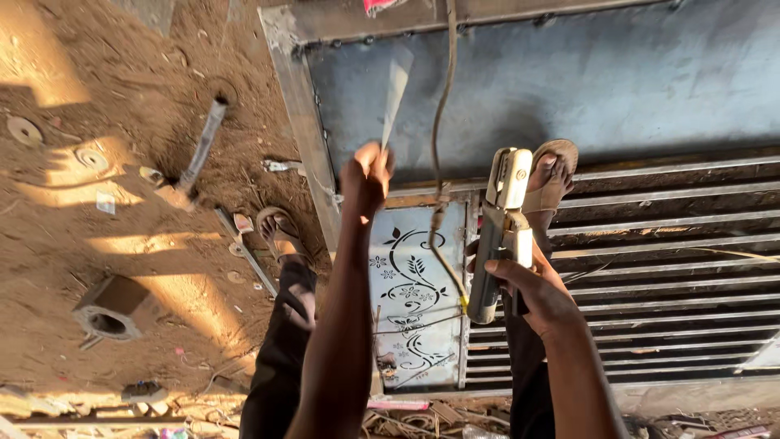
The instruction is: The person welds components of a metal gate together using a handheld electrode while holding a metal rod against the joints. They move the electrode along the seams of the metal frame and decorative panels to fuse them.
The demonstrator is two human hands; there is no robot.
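My left hand (366,180) is closed around the lower end of a thin pale strip (396,89) that points up over the grey metal sheet (569,81). My right hand (532,289) grips a grey and cream hand-held power tool (500,232), held upright over the metal gate frame. A cable (439,122) hangs down between both hands. Below them lies a panel with black floral cut-out patterns (410,293). My sandalled feet stand on the dirt (280,232) and on the gate bars (552,175).
A hammer (195,158) lies on the brown dirt at left, near round discs (24,130) and a short square tube piece (114,309). Horizontal metal bars (674,268) fill the right. Scrap and wires (406,419) lie along the bottom edge.
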